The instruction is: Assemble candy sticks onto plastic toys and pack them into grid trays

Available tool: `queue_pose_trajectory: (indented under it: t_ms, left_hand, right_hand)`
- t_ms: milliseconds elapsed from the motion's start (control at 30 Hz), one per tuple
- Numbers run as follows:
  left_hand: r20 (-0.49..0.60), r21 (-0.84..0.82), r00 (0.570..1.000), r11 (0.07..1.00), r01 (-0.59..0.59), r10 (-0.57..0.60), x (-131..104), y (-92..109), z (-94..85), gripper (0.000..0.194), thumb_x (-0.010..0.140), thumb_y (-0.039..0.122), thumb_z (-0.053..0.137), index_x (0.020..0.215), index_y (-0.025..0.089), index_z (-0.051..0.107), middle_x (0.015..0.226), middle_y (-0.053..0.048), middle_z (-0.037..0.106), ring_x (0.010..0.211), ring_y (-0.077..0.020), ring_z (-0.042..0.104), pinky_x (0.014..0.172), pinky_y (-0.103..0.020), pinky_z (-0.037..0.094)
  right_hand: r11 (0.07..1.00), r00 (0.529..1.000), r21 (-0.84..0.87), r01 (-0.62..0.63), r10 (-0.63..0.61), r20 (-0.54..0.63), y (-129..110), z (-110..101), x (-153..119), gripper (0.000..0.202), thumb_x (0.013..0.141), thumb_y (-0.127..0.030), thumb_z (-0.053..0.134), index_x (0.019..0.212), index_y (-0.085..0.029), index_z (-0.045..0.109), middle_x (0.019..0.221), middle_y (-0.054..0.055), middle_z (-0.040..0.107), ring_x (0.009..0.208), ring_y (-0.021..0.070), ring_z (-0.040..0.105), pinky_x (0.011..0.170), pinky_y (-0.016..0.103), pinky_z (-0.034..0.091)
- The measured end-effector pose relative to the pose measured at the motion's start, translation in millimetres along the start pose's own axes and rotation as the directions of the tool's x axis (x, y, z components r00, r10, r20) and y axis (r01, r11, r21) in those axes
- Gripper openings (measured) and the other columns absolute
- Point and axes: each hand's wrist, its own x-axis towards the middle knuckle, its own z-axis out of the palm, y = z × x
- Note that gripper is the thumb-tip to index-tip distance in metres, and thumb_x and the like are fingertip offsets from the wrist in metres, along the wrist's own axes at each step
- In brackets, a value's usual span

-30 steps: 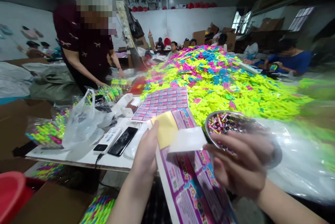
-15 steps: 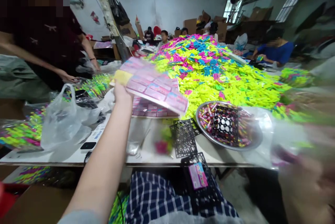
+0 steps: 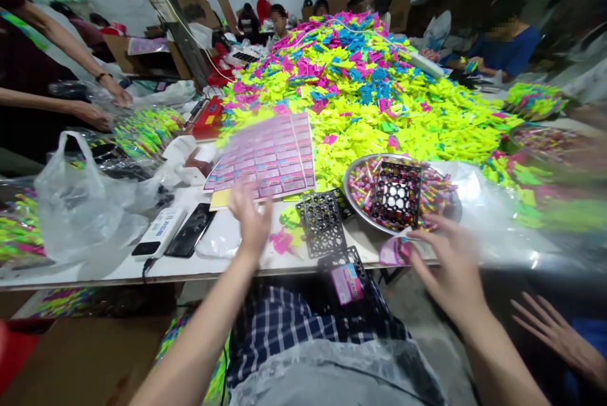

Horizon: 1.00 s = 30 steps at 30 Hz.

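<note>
Pink printed label sheets (image 3: 270,156) lie on the white table against the heap. My left hand (image 3: 251,213) is over their near edge, blurred, fingers apart, holding nothing. My right hand (image 3: 446,260) is in front of a metal bowl (image 3: 353,203) of wrapped candies, thumb and fingers at a small pink and purple packet (image 3: 394,251). A black perforated tray (image 3: 396,194) rests on the candies. Another black tray (image 3: 325,229) lies on the table, and one with a pink card (image 3: 348,284) sits at my lap. Small pink and yellow pieces (image 3: 283,240) lie between the hands.
A big heap of yellow, pink and blue plastic pieces (image 3: 379,102) fills the table's middle. At left are a plastic bag (image 3: 76,197), a power bank (image 3: 160,232) and a phone (image 3: 190,230). Co-workers' hands show at left (image 3: 107,102) and lower right (image 3: 554,330).
My left hand has let go of the label sheets, which now lie flat. My right hand has come in to the bowl's near side with the small packet. The view has tilted down.
</note>
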Motion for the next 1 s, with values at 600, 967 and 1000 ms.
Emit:
queue_pose_trajectory:
  t_ms: [600,967,1000]
  left_hand:
    - [0.348,-0.290,0.867,0.839,0.461,-0.357,-125,18,27.3,0.013,0.069,0.031,0.059,0.074,0.021,0.064,0.095,-0.006,0.060,0.099,-0.0246,0.050,0.093,-0.043,0.033]
    - [0.635,-0.715,0.524,-0.174,0.677,-0.568,-176,17,26.9,0.029,0.075,0.032,0.053,0.094,0.014,0.064,0.099,-0.008,0.066,0.097,-0.0220,0.058,0.089,-0.036,0.043]
    - [0.617,-0.731,0.500,-0.206,0.651,-0.608,-186,14,29.2,0.025,0.074,0.031,0.054,0.089,0.014,0.065,0.095,-0.007,0.067,0.094,-0.0206,0.059,0.087,-0.034,0.044]
  right_hand:
    - [0.937,0.909,0.162,-0.309,0.241,0.339,-39,118,-8,0.040,0.084,-0.030,0.042,0.120,-0.015,0.048,0.103,0.012,0.059,0.100,0.0250,0.048,0.087,0.039,0.037]
    - [0.739,0.669,0.096,-0.667,0.537,0.514,-31,182,9,0.050,0.079,-0.034,0.048,0.126,-0.018,0.042,0.091,0.003,0.065,0.095,0.0198,0.055,0.084,0.031,0.035]
    - [0.729,0.661,0.095,-0.678,0.548,0.512,-31,183,10,0.050,0.077,-0.036,0.050,0.124,-0.018,0.045,0.090,0.004,0.065,0.095,0.0211,0.055,0.085,0.032,0.034]
